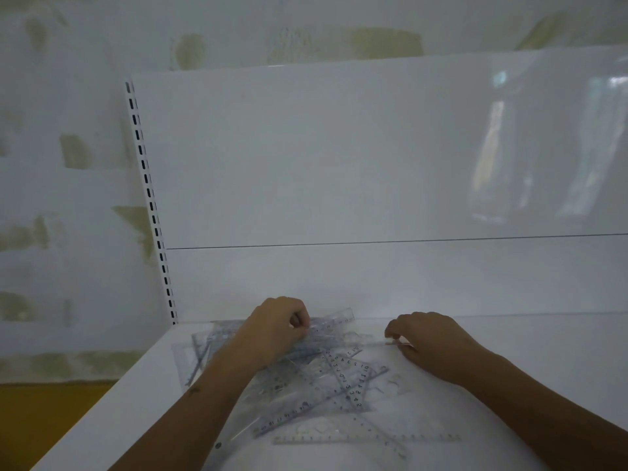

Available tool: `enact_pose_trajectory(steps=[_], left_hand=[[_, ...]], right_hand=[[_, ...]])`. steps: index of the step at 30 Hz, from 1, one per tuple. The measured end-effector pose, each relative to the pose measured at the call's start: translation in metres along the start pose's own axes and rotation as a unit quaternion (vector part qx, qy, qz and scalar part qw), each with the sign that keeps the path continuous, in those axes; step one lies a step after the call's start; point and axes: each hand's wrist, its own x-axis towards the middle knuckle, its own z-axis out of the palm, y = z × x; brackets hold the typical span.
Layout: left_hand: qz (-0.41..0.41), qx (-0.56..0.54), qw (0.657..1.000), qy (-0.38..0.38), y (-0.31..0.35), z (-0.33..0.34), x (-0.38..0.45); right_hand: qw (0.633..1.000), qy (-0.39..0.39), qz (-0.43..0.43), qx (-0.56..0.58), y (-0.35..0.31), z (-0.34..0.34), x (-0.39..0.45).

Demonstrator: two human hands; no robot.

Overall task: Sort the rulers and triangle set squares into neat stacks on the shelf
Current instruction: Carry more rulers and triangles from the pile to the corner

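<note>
Lying crosswise, left-to-right: ruler [365, 437]

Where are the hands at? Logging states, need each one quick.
Left hand: fingers curled, pinching a clear ruler in the pile.
Right hand: fingers curled over the pile's edge; grip cannot be told.

Head-worn view, forward and down, close over the white shelf [509, 385].
</note>
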Motion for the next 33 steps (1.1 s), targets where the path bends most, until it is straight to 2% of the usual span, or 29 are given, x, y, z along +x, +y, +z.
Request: enact_pose_trajectory(steps=[4, 8, 10, 13, 16, 20, 25, 27, 28, 30, 33], left_hand=[[0.032, 0.022, 0.999, 0.023, 0.008, 0.002, -0.005], [0.072, 0.034, 0.993, 0.09, 0.01, -0.004, -0.006], [0.08, 0.005, 0.99, 0.113, 0.01, -0.007, -0.005], [0.084, -0.057, 0.988, 0.116, 0.011, -0.008, -0.006], [0.071, -0.049, 0.992, 0.088, 0.009, -0.006, -0.005], [0.044, -0.033, 0.997, 0.054, 0.001, 0.0, -0.003], [0.039, -0.084, 0.995, 0.031, 0.009, 0.007, 0.004], [0.034, -0.093, 0.995, -0.013, -0.019, 0.039, 0.035], [0.062, -0.09, 0.994, -0.007, -0.026, 0.052, 0.047], [0.107, -0.08, 0.991, 0.008, 0.011, 0.055, 0.053], [0.143, -0.107, 0.984, 0.021, 0.146, 0.028, 0.03]], right_hand=[[1.0, -0.016, -0.024, -0.002, -0.003, 0.009, 0.002], [0.998, -0.02, -0.017, 0.049, -0.005, 0.01, 0.003], [0.997, -0.011, -0.016, 0.07, -0.007, 0.007, 0.002], [0.997, -0.038, -0.009, 0.073, -0.012, -0.004, -0.001], [0.996, -0.058, 0.005, 0.067, -0.014, -0.015, -0.006], [0.994, -0.039, 0.068, 0.074, -0.004, -0.037, -0.029], [0.978, 0.038, 0.129, 0.157, 0.039, -0.072, -0.1], [0.975, 0.034, 0.153, 0.156, 0.06, -0.082, -0.139], [0.973, 0.032, 0.169, 0.151, 0.069, -0.087, -0.159], [0.968, 0.038, 0.202, 0.145, 0.088, -0.097, -0.201], [0.959, 0.064, 0.248, 0.121, 0.121, -0.113, -0.263]])
